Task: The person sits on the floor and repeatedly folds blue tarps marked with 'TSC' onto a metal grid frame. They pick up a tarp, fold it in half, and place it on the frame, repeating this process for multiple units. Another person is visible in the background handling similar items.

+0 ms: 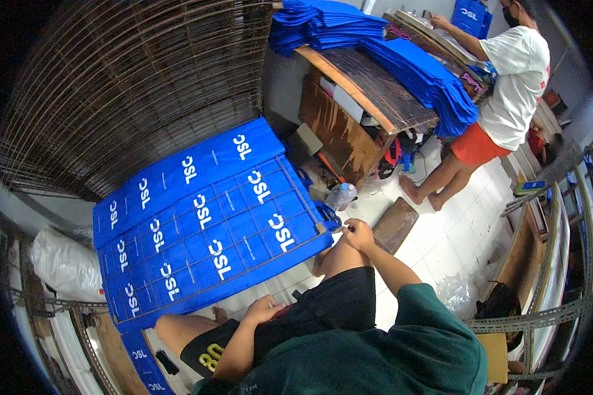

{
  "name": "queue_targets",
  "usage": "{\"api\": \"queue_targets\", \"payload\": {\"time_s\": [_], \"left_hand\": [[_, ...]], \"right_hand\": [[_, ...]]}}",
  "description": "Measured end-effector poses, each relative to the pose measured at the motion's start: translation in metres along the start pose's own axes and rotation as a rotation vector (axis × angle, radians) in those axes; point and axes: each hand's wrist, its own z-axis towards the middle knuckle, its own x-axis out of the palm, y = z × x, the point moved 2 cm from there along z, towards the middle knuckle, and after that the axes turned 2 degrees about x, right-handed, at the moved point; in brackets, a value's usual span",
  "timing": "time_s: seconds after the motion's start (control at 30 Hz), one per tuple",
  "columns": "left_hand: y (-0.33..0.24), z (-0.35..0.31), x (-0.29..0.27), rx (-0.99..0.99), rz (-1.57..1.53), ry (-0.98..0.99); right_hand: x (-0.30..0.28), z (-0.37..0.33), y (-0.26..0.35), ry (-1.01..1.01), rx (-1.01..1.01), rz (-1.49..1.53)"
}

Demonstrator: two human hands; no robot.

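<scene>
In front of me lies a wide blue fabric sheet with repeated white lettering, under a thin wire rack frame. My left hand rests on my black shorts, near the sheet's front edge, its fingers stretched out and holding nothing I can see. My right hand is on my right knee beside the sheet's right corner. Its fingers are pressed together; a small item seems to stick out of them, too small to name.
Wire racks stand upright at the back left. Behind, blue fabric pieces are stacked on a wooden table, where a person in a white shirt works. A plastic bottle and a wooden board lie on the tiled floor.
</scene>
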Motion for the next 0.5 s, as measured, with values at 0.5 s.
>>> {"api": "queue_targets", "payload": {"time_s": [0.5], "left_hand": [[-0.009, -0.008, -0.007, -0.029, -0.003, 0.041]], "right_hand": [[0.0, -0.002, 0.006, 0.032, 0.031, -0.082]]}}
